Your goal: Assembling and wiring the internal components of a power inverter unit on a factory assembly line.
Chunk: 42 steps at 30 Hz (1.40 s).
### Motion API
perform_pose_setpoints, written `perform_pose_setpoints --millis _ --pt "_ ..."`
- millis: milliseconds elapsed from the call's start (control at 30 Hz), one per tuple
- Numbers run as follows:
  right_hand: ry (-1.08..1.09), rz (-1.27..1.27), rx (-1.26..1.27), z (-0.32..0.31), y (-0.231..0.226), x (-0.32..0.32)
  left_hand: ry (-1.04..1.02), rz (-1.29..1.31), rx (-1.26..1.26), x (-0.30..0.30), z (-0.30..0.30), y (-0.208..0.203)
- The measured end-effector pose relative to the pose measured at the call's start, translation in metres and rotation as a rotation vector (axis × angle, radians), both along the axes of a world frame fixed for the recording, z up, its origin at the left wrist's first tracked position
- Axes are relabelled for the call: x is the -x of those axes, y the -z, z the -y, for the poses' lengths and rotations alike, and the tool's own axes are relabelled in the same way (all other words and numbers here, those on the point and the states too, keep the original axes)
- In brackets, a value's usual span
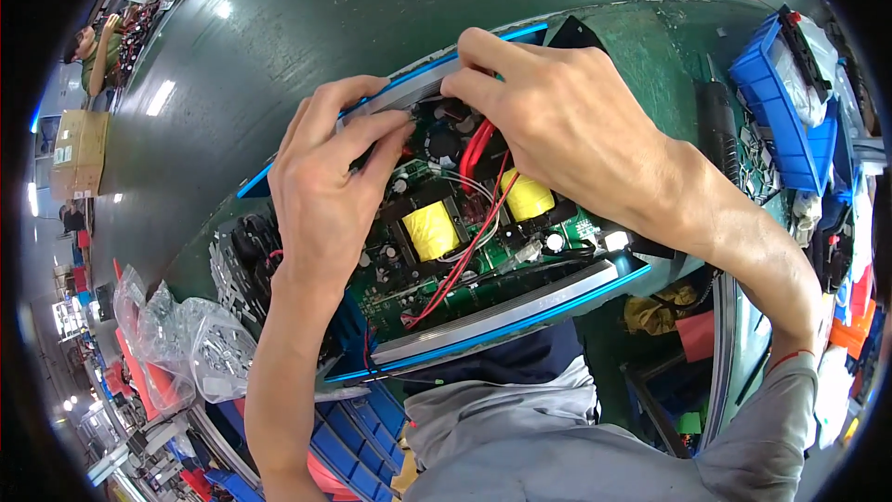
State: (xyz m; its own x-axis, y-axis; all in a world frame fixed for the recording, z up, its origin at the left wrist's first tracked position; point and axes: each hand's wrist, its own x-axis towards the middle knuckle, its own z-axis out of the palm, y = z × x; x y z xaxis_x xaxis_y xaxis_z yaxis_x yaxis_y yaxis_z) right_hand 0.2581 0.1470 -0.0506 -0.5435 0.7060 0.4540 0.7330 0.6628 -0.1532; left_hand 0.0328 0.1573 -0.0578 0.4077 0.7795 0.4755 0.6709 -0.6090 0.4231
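you are working with both hands over the long, open blue-and-silver metal casing, which is lying across the middle of the dark green bench. your left hand is narrowing thumb and fingers beside the far rail; your right hand is curling its fingers near that rail, further right. you are hiding both fingertip gaps, so whether either is gripping something cannot be told. the populated green circuit board and two yellow-wrapped blocky coils are already sitting inside. thin red wires are trailing loosely across, and the top is not yet being covered.
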Motion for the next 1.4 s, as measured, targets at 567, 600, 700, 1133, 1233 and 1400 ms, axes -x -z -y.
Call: perform_pose_setpoints --millis 567,600,700,1133,1233,1400 --pt "0.063 -0.099 0.131 0.002 -0.004 -0.007 0.007 0.044 0.032 0.005 -0.004 0.005" --pt "0.052 -0.136 0.152 0.002 -0.005 -0.008 0.003 0.045 0.029 0.003 -0.004 0.005" --pt "0.030 -0.195 0.206 0.000 -0.006 -0.009 -0.011 0.050 0.043 0.000 -0.002 0.003" --pt "0.035 -0.262 0.300 0.003 -0.012 -0.008 -0.008 0.075 -0.007 0.003 -0.001 0.005" --pt "0.035 -0.235 0.287 0.001 -0.012 -0.008 -0.012 0.094 0.002 0.003 -0.001 0.005" --pt "0.027 -0.230 0.296 -0.003 -0.014 -0.007 0.000 0.078 -0.043 0.003 -0.002 0.004"
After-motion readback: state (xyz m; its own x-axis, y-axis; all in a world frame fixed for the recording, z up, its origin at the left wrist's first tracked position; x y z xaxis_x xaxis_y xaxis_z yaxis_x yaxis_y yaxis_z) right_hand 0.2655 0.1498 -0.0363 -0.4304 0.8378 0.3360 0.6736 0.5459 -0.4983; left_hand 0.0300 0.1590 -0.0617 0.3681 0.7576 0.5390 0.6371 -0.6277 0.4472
